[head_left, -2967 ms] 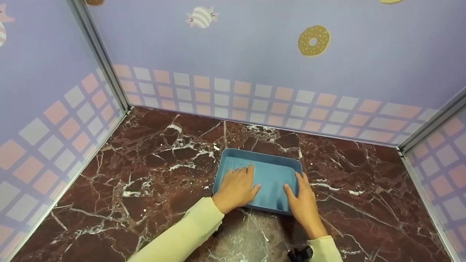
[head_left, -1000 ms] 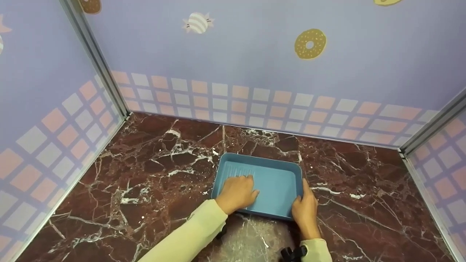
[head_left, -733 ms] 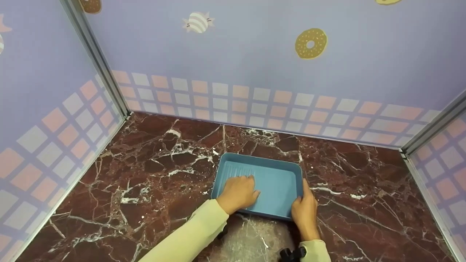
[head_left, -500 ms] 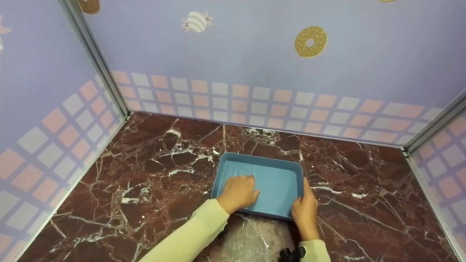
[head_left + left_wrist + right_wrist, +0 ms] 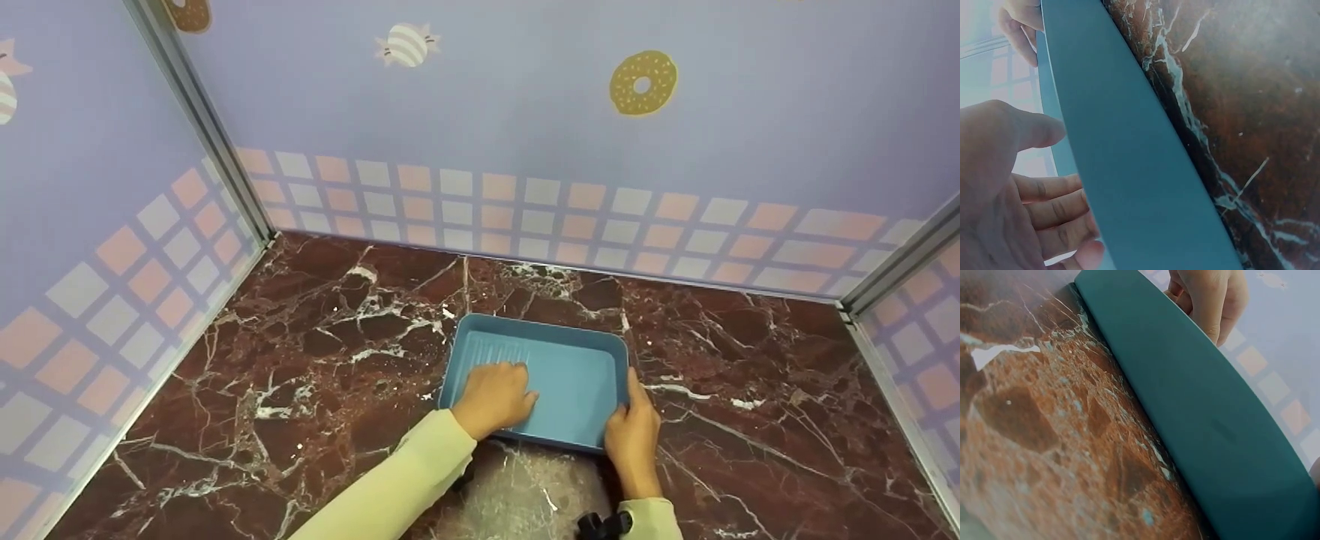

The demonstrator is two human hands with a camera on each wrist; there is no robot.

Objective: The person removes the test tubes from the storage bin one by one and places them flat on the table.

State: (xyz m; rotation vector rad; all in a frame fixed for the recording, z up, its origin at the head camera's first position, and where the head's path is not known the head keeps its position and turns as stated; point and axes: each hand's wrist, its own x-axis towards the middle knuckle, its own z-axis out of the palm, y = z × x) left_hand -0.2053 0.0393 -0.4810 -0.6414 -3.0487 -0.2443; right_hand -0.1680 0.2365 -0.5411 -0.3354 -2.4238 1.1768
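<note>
A blue rectangular tray is lying on the dark red marbled table, just in front of the person, with its hollow side facing up. A group of parallel ridges is running along the far left part of its floor. The left hand is reaching over the near wall into the left half of the tray; its thumb is standing apart from the fingers, and nothing is showing between them. The tray wall is hiding the fingertips in the left wrist view, so their contact with the tray floor cannot be told. The right hand is gripping the tray's right wall near the front corner, its thumb lying at the rim and its fingers running along the outer side. Pale sleeves are covering both forearms, and a black device is sitting at the right wrist. Behind the table, a lilac panel is displaying pink and white squares, a doughnut and a wrapped sweet.
</note>
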